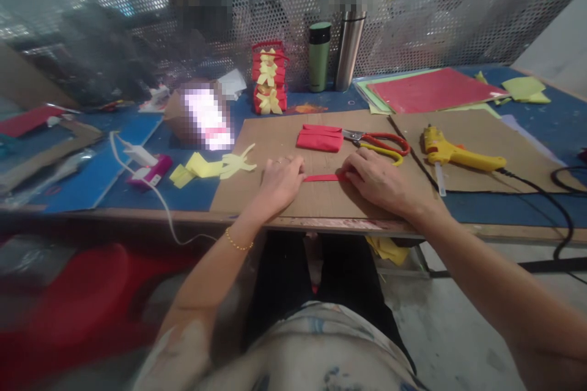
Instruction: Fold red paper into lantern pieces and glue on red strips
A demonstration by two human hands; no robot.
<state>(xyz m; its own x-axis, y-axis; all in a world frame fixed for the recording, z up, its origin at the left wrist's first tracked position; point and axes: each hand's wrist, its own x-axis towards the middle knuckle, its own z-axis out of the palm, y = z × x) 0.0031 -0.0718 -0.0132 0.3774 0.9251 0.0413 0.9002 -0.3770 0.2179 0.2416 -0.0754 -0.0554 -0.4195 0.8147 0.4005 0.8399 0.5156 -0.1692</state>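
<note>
A narrow red paper strip (321, 178) lies across the cardboard sheet (275, 128) between my two hands. At its left end, my left hand (283, 180) is closed with the fingertips on the strip. My right hand (373, 176) is closed on the right end, which its fingers partly hide. Just beyond the strip sits a folded red paper piece (320, 138). Scissors (383, 142) with orange and yellow handles lie beside that piece, with their lower handle close to my right hand.
A yellow glue gun (463, 154) with a black cord rests at right. Yellow paper cutouts (206, 168) and a purple adapter (151, 171) lie left. Behind stand a red paper model (269, 82), a green cup (320, 58) and a steel flask (349, 52). Red paper sheets (435, 90) lie at back right.
</note>
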